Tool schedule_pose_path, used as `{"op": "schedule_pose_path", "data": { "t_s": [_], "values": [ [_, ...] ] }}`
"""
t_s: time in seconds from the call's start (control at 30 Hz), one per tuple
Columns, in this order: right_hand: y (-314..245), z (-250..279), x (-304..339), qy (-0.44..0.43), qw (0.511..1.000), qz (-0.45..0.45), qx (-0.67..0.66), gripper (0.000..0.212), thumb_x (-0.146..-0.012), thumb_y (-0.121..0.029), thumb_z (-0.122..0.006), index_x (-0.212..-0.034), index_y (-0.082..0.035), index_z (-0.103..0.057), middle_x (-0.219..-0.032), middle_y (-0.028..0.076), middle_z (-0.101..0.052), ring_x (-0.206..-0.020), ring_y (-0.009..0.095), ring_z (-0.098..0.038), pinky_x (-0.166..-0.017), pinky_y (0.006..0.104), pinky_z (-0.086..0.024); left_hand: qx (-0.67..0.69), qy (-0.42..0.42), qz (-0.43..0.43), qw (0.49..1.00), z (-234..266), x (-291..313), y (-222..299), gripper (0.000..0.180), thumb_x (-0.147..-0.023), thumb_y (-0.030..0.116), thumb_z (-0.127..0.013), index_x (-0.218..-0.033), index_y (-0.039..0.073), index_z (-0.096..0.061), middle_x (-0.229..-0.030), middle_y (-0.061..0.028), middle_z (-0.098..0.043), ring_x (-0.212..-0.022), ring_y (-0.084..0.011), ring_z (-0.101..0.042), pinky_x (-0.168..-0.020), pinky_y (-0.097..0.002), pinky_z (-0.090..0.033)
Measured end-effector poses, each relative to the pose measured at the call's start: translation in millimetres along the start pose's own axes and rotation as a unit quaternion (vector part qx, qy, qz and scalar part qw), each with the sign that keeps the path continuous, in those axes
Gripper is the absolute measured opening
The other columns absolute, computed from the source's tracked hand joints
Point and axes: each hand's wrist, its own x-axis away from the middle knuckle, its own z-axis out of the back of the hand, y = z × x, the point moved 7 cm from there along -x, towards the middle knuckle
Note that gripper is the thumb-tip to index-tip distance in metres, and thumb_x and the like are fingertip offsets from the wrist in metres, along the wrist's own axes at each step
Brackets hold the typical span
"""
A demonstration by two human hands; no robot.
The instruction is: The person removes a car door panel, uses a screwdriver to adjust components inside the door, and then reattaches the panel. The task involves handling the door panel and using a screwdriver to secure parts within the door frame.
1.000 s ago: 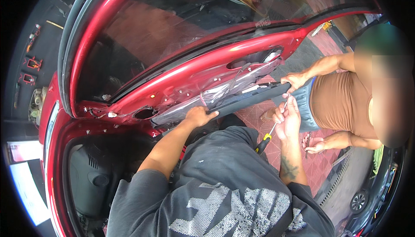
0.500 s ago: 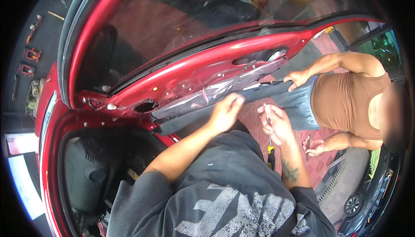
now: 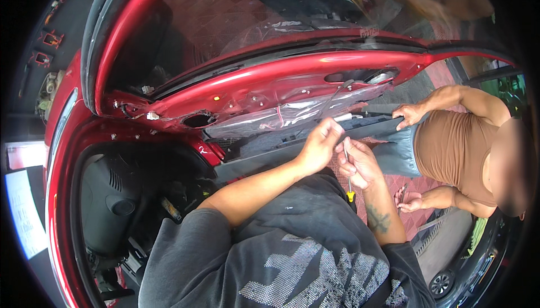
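Observation:
My right hand (image 3: 357, 163) is closed round the metal shaft of a screwdriver (image 3: 351, 196), whose yellow handle hangs below the palm. Close beside it, my left hand (image 3: 322, 145) has its thumb and fingers pinched together; what they hold, if anything, is too small to make out. The fingertips of both hands nearly meet. Beyond them stands an open red car door (image 3: 253, 91) with its inner metal bare and a clear plastic sheet (image 3: 289, 112) over part of it. A dark grey trim panel (image 3: 270, 161) is tilted away from the door's lower side.
A co-worker in a brown top (image 3: 453, 148) stands at the right, one hand (image 3: 409, 114) on the panel's end and a thin tool in the other (image 3: 409, 200). The car's dark interior (image 3: 112, 201) lies at the left. A dark car (image 3: 478, 274) stands lower right.
My left hand has moved right, up to my right hand. The trim panel has tilted further from the door, showing more of its inner side. The view has shifted slightly.

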Motion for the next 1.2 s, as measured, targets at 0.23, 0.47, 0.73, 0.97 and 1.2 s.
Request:
{"op": "schedule_pose_path", "data": {
  "t_s": [0.23,0.47,0.73,0.97,1.2],
  "values": [
    [-107.3,79.7,24.5,0.039,0.951,0.245,-0.185,0.030,-0.120,-0.031,-0.054,-0.121,-0.004,-0.066,-0.079,0.000,-0.058,-0.055,0.005,-0.046,-0.048,0.0223,-0.039,0.178,0.038,0.177,0.967,37.1,-19.6,-39.9,0.019,-0.102,0.022,-0.052,-0.093,0.009,-0.062,-0.080,0.0003,-0.048,-0.069,-0.0120,-0.042,-0.059,-0.0295,-0.033],
    [-27.4,73.2,61.9,0.087,0.987,0.112,0.071,0.034,-0.111,-0.013,-0.064,-0.144,-0.006,-0.058,-0.126,0.016,-0.077,-0.104,0.024,-0.075,-0.095,0.0353,-0.059,0.058,0.114,0.245,0.961,36.7,-72.2,-55.4,0.046,-0.113,0.044,-0.055,-0.091,0.008,-0.071,-0.074,0.0014,-0.054,-0.068,-0.0117,-0.045,-0.059,-0.0301,-0.033],
    [-55.4,137.2,43.7,0.262,0.806,0.301,0.438,0.049,-0.107,-0.014,-0.065,-0.152,-0.004,-0.048,-0.111,0.024,-0.065,-0.108,0.039,-0.071,-0.101,0.0466,-0.055,-0.566,0.037,0.044,0.823,0.0,-192.7,-88.3,0.050,-0.113,0.037,-0.052,-0.140,-0.001,-0.069,-0.119,-0.0272,-0.078,-0.112,-0.0406,-0.075,-0.098,-0.0520,-0.058],
    [-109.1,135.5,-5.6,0.272,0.708,0.193,0.623,0.042,-0.104,-0.019,-0.067,-0.143,-0.005,-0.059,-0.117,0.030,-0.077,-0.115,0.050,-0.073,-0.100,0.0546,-0.056,-0.633,-0.124,0.138,0.752,-21.7,-211.1,-115.7,0.053,-0.114,0.040,-0.049,-0.151,0.006,-0.065,-0.140,-0.0276,-0.072,-0.133,-0.0449,-0.068,-0.115,-0.0536,-0.051],
    [-126.8,130.7,-19.9,0.269,0.695,0.093,0.660,0.043,-0.103,-0.022,-0.069,-0.144,-0.008,-0.064,-0.111,0.028,-0.078,-0.111,0.048,-0.074,-0.099,0.0564,-0.056,-0.065,0.135,0.281,0.948,16.5,-238.2,-186.9,0.030,-0.115,0.031,-0.055,-0.123,0.011,-0.076,-0.098,-0.0041,-0.069,-0.079,-0.0185,-0.060,-0.065,-0.0374,-0.047]
  ]
}}
